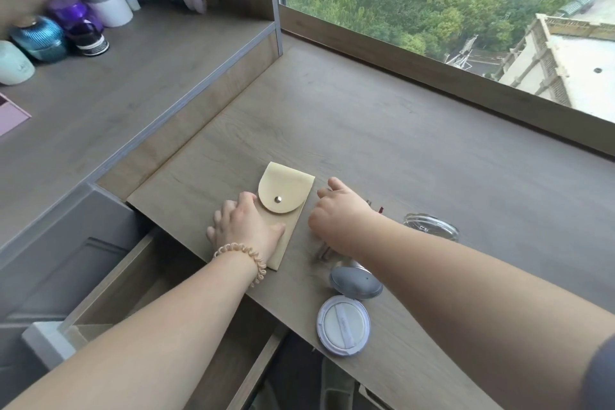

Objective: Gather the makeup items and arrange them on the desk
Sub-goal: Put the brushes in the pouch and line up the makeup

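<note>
While left hand (pixel 244 230) lies flat on pouch (pixel 283 210) | right hand (pixel 339 213) curled just beside, grip unclear

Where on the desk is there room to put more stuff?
Lots of bare desk between the beige pouch and the window ledge. It's crowded near the front edge by the open compact and clear jar.

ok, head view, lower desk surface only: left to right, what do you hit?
Open drawer → left hand resting flat on the beige snap pouch → right hand, knuckles down on the desk → clear round container. The two compacts sit nearer the edge, under the right forearm, so I left them out.
</note>
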